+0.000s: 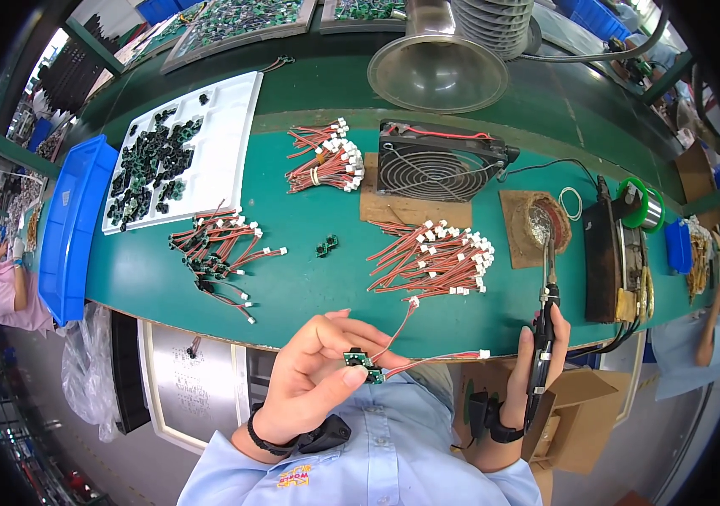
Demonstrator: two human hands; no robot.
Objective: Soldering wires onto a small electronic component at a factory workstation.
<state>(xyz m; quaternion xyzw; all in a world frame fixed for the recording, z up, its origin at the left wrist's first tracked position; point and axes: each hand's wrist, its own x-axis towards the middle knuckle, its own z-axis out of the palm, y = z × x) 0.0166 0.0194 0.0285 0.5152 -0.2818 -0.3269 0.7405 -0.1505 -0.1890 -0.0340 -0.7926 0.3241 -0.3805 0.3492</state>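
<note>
Beside bench (301,295) | green boards (356,360), red leads (440,358) | hands: left (313,371) pinching boards, right (518,379) gripping iron (538,358)

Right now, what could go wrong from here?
The left hand pinches small green circuit boards by the front edge of the green table, so a slip might drop them off it. A white connector on their wires points toward the right hand and its black-handled tool, and could snag. The tool's tip, if hot, might scorch wires it brushes.
</note>
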